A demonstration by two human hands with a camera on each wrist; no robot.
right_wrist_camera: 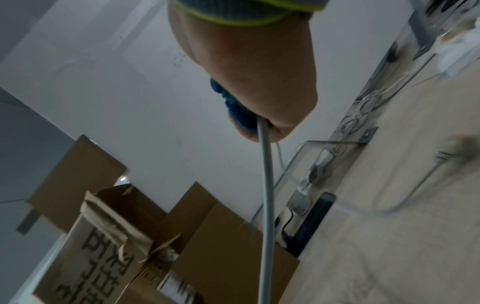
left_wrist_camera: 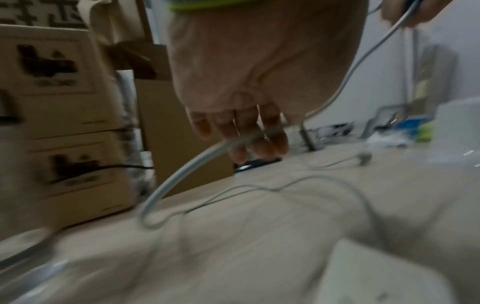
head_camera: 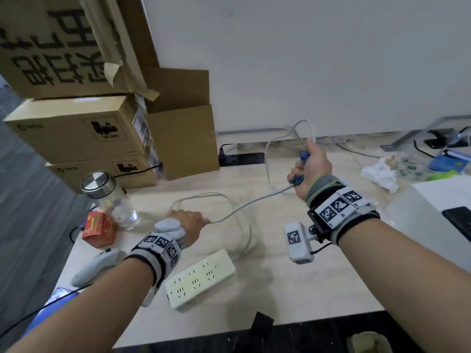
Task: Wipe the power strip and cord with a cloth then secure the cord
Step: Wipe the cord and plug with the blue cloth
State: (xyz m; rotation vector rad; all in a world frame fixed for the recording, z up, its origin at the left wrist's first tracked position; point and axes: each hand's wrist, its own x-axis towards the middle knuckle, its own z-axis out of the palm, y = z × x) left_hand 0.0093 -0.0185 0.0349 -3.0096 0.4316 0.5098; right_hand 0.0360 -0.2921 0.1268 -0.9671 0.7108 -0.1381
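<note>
Head view, from the left: stacked cardboard boxes [head_camera: 76, 133] stand at the far left of the table [head_camera: 293, 284], with a clear jar [head_camera: 112, 200] with a steel lid in front of them, a small red box [head_camera: 99, 231] just beside it, and a grey controller [head_camera: 96, 266] nearer the edge. A black strip [head_camera: 242, 159] lies at the far edge by the wall.

The left hand [head_camera: 187, 224] sits low over the table, its fingers curled round the cord [head_camera: 254, 202]; from the left wrist the fingertips [left_wrist_camera: 259, 144] fold over the grey cord, though that view is blurred. Near it, just right of the left wrist, the white power strip [head_camera: 200, 277] lies flat on the table, angled, sockets up. Its cord leaves the far end, loops loosely on the tabletop, passes through the left hand and runs up and right, clear of the table.

The right hand [head_camera: 309, 171] is raised above the far middle of the table, clenched round a blue cloth [head_camera: 304, 156] wrapped about the cord. Blue shows above and below the fist, and from the right wrist the cord [right_wrist_camera: 266, 185] comes straight out of the cloth [right_wrist_camera: 233, 107]. Past the fist the cord arches up and drops behind the table's far edge.

Far right: crumpled white tissue [head_camera: 379, 174] and some blue and green clutter, too small to tell.
</note>
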